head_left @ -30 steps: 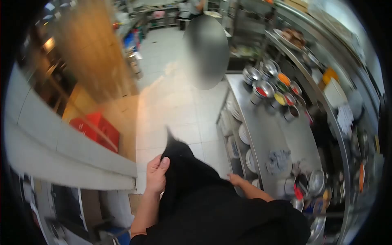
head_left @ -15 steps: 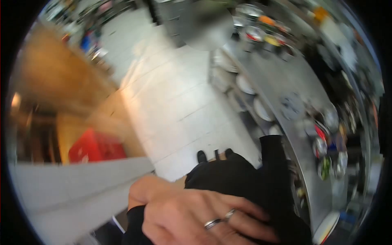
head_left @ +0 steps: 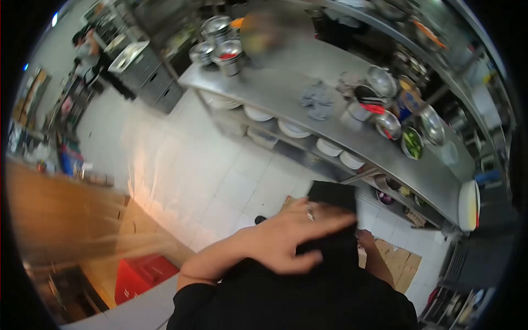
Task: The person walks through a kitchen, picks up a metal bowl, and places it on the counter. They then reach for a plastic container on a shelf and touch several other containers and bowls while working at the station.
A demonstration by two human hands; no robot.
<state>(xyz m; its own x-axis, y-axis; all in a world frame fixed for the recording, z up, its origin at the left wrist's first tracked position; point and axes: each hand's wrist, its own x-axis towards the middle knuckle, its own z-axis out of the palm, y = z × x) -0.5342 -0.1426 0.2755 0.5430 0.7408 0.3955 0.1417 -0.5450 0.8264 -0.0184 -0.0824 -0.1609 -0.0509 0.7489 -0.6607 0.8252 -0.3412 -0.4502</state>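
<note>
My left hand [head_left: 300,236] lies across the front of my black clothing, rings on its fingers. Its fingers are stretched out and the thumb is apart, slightly blurred by motion. Under and beyond the fingertips is a flat, dark, square-edged piece [head_left: 331,193] that stands up from the clothing. My right hand [head_left: 364,240] is low beside my body on the right, its fingers mostly hidden behind the black piece. A sheet of brown cardboard [head_left: 404,264] lies on the floor below it.
Ahead runs a steel table [head_left: 275,82] with metal bowls, a grey cloth [head_left: 317,100] and a bowl of green vegetables [head_left: 412,144]. White plates fill its lower shelf. A red box [head_left: 144,278] sits at left. Far left, a person [head_left: 91,55] stands near a grey cabinet [head_left: 157,82].
My view has swung right and up toward the steel table. The left hand has moved up and right, its fingers straighter. My right hand has come into view.
</note>
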